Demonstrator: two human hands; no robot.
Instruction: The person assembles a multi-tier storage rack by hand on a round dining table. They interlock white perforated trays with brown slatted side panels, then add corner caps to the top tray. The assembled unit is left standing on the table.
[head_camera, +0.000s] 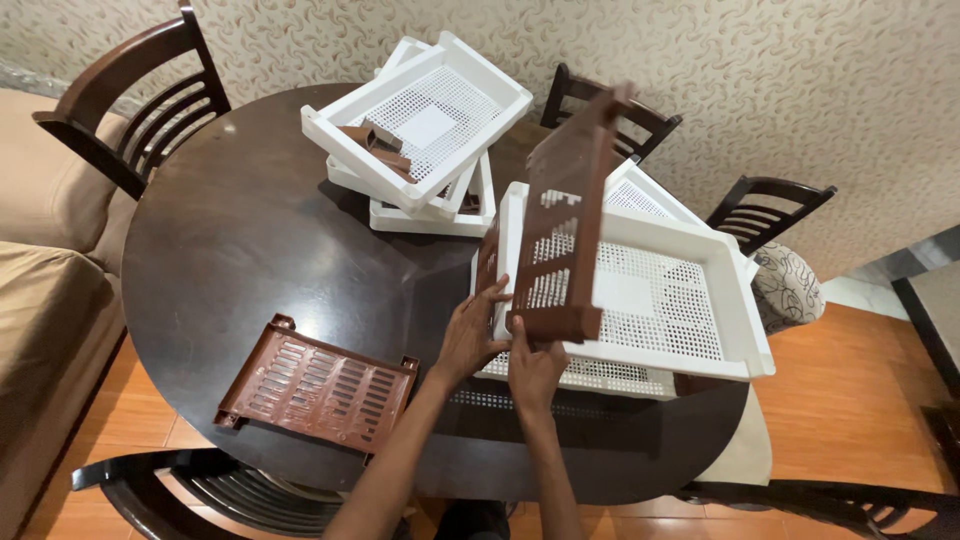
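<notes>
My left hand and my right hand both grip the near end of a brown slotted plastic panel, which stands on edge and tilts up against the left side of a white perforated tray. That tray rests on another white tray at the right of the round dark wooden table. A second brown slotted panel lies flat at the table's near left edge, apart from both hands.
A stack of white perforated trays with small brown pieces inside sits at the table's far side. Dark wooden chairs stand around the table. A beige sofa is at the left. The floor is orange wood.
</notes>
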